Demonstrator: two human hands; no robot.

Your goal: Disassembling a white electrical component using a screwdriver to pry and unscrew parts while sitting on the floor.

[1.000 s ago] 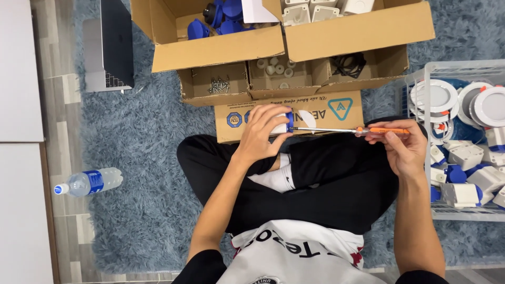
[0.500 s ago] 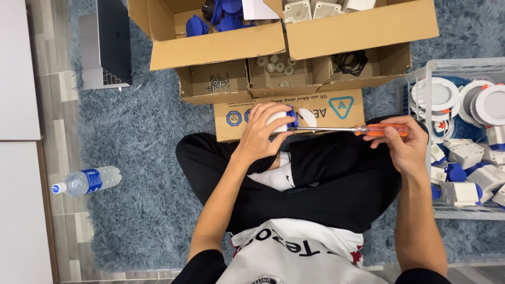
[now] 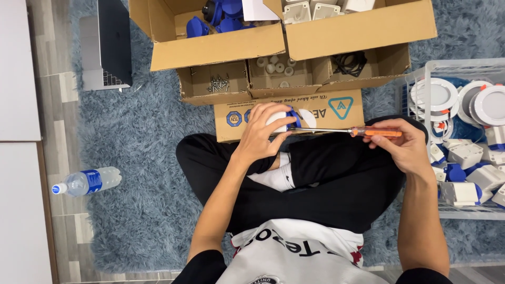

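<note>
My left hand grips a small white and blue plastic part just above my crossed legs. My right hand holds a screwdriver by its orange handle, with the long metal shaft lying level and its tip at the part. Both hands hover in front of a flat cardboard flap of the open boxes.
Open cardboard boxes ahead hold blue parts, white parts, screws and a black cable. A white wire basket of round white lamps and white-blue parts stands at right. A water bottle and a laptop lie at left on the blue rug.
Both hands stay almost in place; the right hand has shifted slightly on the screwdriver handle while the tip stays at the part.
</note>
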